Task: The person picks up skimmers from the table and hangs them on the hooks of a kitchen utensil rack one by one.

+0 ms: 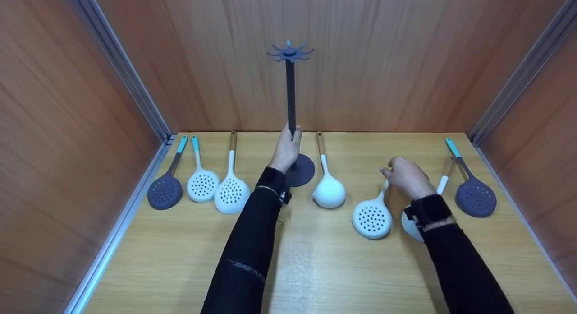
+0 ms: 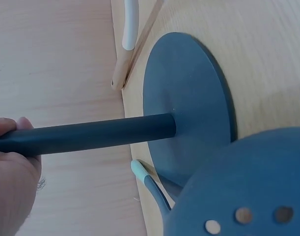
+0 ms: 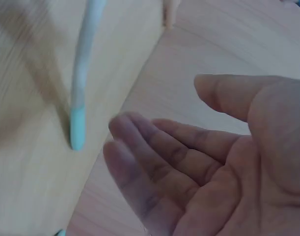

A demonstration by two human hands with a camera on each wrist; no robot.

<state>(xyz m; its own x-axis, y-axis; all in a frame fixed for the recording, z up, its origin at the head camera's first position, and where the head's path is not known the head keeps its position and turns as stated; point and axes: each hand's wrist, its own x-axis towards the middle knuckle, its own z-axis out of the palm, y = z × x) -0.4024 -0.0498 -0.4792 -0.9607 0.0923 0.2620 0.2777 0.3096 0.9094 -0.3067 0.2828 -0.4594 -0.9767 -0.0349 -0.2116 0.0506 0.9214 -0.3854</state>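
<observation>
My left hand (image 1: pixel 285 148) grips the dark pole of a utensil stand (image 1: pixel 291 97) above its round base (image 2: pixel 189 93). A ring of hooks (image 1: pixel 290 53) tops the stand, with a small teal bit behind it. Beside the base lies a dark skimmer (image 2: pixel 238 196) with a teal handle end, hidden by my left arm in the head view. My right hand (image 1: pixel 407 175) hovers over the handle of a white skimmer (image 1: pixel 372 219). In the right wrist view its loosely bent fingers (image 3: pixel 154 172) stand apart from that skimmer's teal handle end (image 3: pixel 77 129), and the palm is bare.
Left lie a dark skimmer (image 1: pixel 165 191), a teal-handled white skimmer (image 1: pixel 203 186) and a wooden-handled one (image 1: pixel 232 194). A white ladle (image 1: pixel 329 192) is right of the stand. Beyond my right wrist are a half-hidden white utensil (image 1: pixel 442 184) and another dark skimmer (image 1: pixel 476 196). Wooden walls (image 1: pixel 383 57) enclose the table.
</observation>
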